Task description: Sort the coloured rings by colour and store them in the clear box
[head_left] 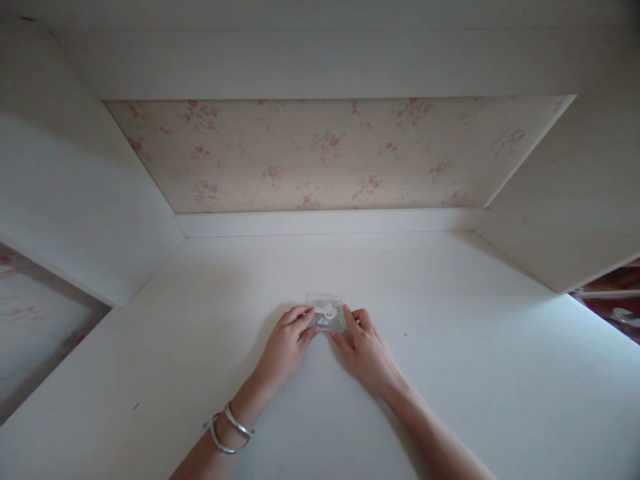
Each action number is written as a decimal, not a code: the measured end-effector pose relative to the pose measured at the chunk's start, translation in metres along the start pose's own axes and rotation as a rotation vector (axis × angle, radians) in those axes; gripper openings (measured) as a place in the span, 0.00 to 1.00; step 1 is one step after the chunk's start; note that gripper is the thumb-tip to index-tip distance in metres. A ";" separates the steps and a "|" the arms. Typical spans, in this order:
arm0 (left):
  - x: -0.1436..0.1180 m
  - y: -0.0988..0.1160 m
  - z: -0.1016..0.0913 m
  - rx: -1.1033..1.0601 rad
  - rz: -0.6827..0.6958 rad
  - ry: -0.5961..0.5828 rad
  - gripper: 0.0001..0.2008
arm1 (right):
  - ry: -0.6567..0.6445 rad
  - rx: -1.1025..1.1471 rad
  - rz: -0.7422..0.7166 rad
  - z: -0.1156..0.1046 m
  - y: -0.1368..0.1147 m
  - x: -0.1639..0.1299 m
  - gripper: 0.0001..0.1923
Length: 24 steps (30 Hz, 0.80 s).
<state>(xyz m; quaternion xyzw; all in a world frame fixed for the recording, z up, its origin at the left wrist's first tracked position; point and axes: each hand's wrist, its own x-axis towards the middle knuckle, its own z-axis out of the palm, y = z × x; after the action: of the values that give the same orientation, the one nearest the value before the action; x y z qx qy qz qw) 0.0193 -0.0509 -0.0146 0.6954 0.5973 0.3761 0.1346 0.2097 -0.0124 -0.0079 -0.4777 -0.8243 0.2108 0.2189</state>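
Clear flat plastic case (327, 313) at white desk (475, 373) centre; left hand (286, 347) and right hand (364, 348) fingers pinching its opposite ends.

The small clear packet (327, 313) was partly covered by fingertips (306, 319) at both ends; its contents were too small to identify. Right of the packet, a dark object (617, 313) was cut off by the frame edge.

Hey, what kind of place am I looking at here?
Probably a home, at a white built-in desk set in an alcove. Floral wallpaper backs it, with white side panels. The left hand and right hand hold a small clear packet.
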 end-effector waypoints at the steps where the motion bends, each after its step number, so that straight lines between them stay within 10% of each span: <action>1: 0.000 0.000 0.000 0.003 -0.005 -0.003 0.17 | -0.010 -0.012 0.000 0.000 0.000 0.001 0.27; 24: -0.001 0.009 -0.006 -0.004 -0.091 -0.106 0.19 | -0.078 0.053 0.025 -0.003 0.004 0.002 0.30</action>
<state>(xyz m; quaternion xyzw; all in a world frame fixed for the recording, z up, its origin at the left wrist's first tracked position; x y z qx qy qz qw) 0.0218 -0.0560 -0.0056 0.6865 0.6195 0.3332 0.1843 0.2131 -0.0086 -0.0070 -0.4733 -0.8203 0.2538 0.1966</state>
